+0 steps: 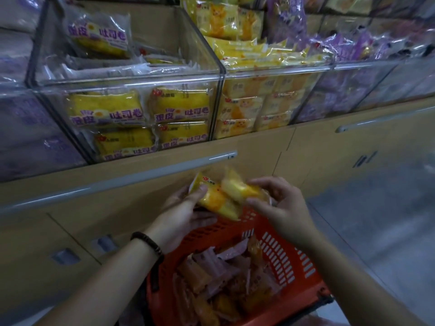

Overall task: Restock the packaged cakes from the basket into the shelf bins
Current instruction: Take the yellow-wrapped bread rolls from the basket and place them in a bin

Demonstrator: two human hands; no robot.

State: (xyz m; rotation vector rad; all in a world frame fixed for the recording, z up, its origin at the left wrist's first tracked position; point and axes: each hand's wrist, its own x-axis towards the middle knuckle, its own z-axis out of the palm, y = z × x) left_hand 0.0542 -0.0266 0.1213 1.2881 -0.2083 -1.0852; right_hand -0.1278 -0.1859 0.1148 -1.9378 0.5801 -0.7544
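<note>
An orange basket sits low in front of me, holding several yellow and pink packaged cakes. Above its far rim my left hand grips a yellow packaged cake with the thumb on top. My right hand pinches a second yellow cake packet that lies against the first. Clear shelf bins stand above: one bin holds yellow egg-roll cake packs, the bin to its right holds yellow cakes like those in my hands.
Purple packets fill the bins at far left and right. Beige cabinet doors with grey handles run below the bins. Grey floor lies to the right of the basket.
</note>
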